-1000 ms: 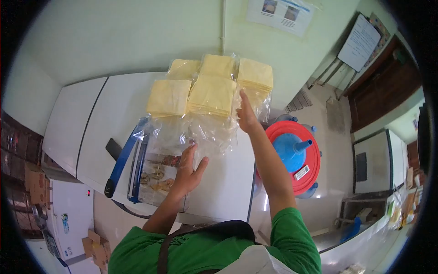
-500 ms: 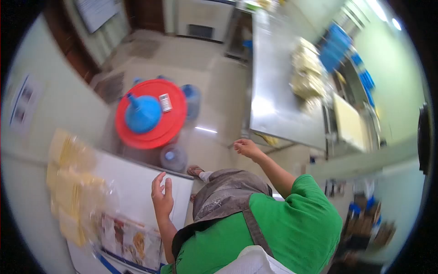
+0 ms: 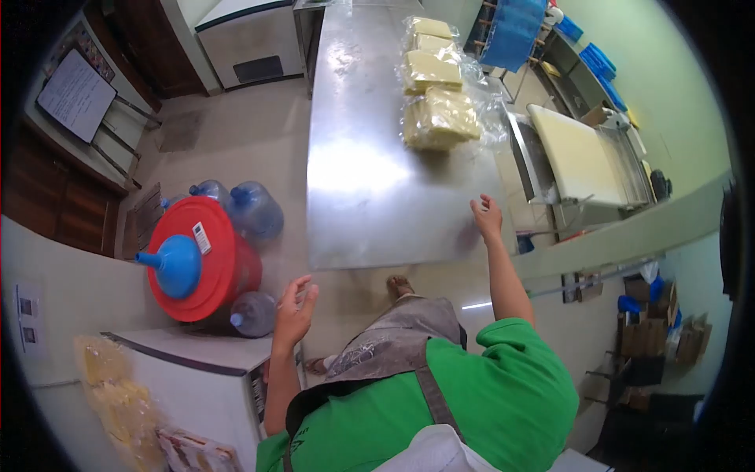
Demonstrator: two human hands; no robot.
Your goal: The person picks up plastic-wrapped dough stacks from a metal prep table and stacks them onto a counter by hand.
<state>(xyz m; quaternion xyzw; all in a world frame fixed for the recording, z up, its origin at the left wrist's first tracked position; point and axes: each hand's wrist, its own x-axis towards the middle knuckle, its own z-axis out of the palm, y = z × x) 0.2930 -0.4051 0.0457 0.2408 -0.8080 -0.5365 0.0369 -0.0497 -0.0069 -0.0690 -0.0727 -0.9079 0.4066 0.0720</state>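
Both of my hands are raised in front of me with nothing in them. My left hand [image 3: 294, 311], its fingers apart, is over the gap between the white cabinet [image 3: 185, 393] and the steel table [image 3: 377, 212]. Beyond it stands a clear water bottle [image 3: 255, 313]. My right hand [image 3: 487, 216] is by the table's near right corner, fingers loosely curled and apart. Farther up the table lies a row of clear plastic bags packed with pale yellow sheets [image 3: 442, 118]. I cannot tell whether the right hand touches the tabletop.
A red lidded bin [image 3: 236, 259] carries a blue funnel [image 3: 178, 266] and a small white device [image 3: 201, 237]. Large bottles [image 3: 255, 211] stand behind it. A pale board [image 3: 578, 157] is right of the table. More yellow bags [image 3: 118, 401] lie on the cabinet.
My view has turned rightward and I stand closer to the steel table. My right hand has moved out toward the table's corner. The left hand stays raised and open.
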